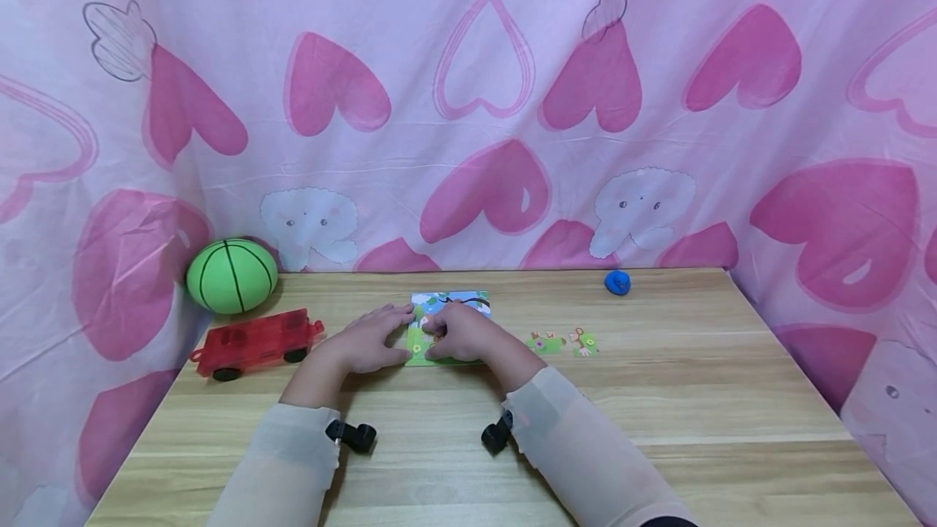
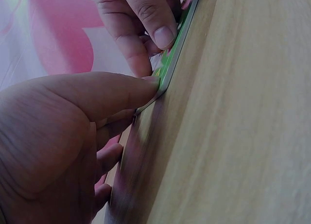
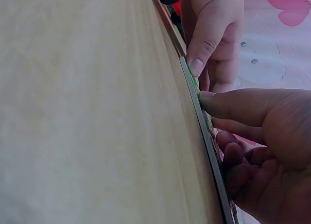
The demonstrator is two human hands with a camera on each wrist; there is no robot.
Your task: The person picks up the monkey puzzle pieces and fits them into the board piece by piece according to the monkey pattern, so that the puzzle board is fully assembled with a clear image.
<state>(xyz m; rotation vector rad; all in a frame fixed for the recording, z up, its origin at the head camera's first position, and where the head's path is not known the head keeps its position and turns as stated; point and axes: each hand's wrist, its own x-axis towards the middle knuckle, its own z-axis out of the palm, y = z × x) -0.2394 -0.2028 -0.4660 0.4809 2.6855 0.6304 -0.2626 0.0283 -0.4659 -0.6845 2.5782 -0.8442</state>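
A small puzzle board [image 1: 446,361] with a bright picture on green and blue lies flat on the wooden table. My left hand [image 1: 372,337] rests at its left side, fingers extended, and in the left wrist view the thumb [image 2: 127,94] touches the board's corner. Over the middle of the board is my right hand [image 1: 464,333], with thumb and index fingertips down on its surface and the other fingers curled. Whether a piece sits between those fingertips is hidden. Loose puzzle pieces [image 1: 546,343] and another puzzle piece [image 1: 585,342] lie to the right.
At the left stand a red toy wagon [image 1: 252,343] with black wheels and a green ball [image 1: 232,276] with black lines. A small blue object [image 1: 618,282] lies near the table's back edge. A pink heart-print curtain [image 1: 483,63] hangs behind and along the sides.
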